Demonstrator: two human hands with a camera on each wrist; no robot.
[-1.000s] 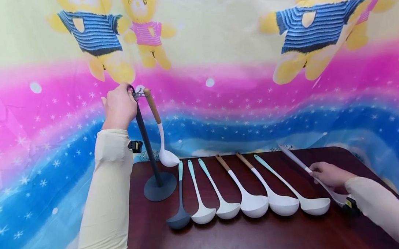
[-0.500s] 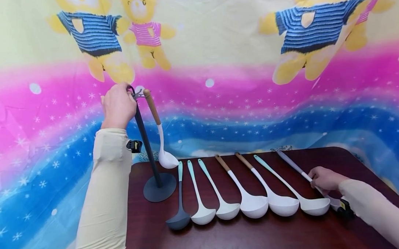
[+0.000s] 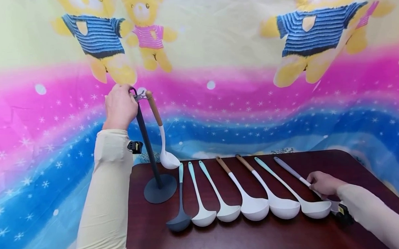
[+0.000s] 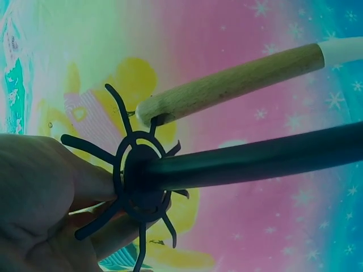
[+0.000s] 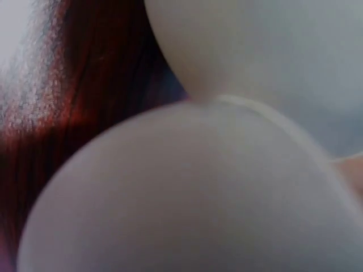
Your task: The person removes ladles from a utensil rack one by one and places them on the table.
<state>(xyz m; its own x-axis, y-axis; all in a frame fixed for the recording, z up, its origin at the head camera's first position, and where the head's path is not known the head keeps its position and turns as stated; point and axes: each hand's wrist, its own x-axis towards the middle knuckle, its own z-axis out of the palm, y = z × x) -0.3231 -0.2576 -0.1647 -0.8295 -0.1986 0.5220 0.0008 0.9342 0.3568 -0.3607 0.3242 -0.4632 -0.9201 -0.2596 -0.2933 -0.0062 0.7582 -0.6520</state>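
Observation:
My left hand (image 3: 119, 107) holds the top of a dark rotating utensil stand (image 3: 148, 148); in the left wrist view the fingers lie behind its ring of hooks (image 4: 96, 153). A white ladle with a wooden handle (image 3: 154, 109) hangs from one hook, bowl downward. On the right, my right hand (image 3: 325, 183) pinches the shaft of a white ladle with a grey-purple handle (image 3: 288, 168), lying close over the table at the end of a row. Its bowl is mostly hidden behind the wrist and the neighbouring ladle. Blurred pale ladle bowls (image 5: 170, 192) fill the right wrist view.
Between the hands, several ladles lie side by side on the dark red table (image 3: 243, 240): a dark one with a mint handle (image 3: 181, 198), pale mint-handled ones (image 3: 202, 201), and wooden-handled ones (image 3: 246, 189). A bear-patterned cloth (image 3: 212, 113) hangs behind the table.
My right hand has moved left and down with the grey-purple-handled ladle, bringing it alongside the row. My left hand stays on the stand, and the hanging ladle looks unchanged.

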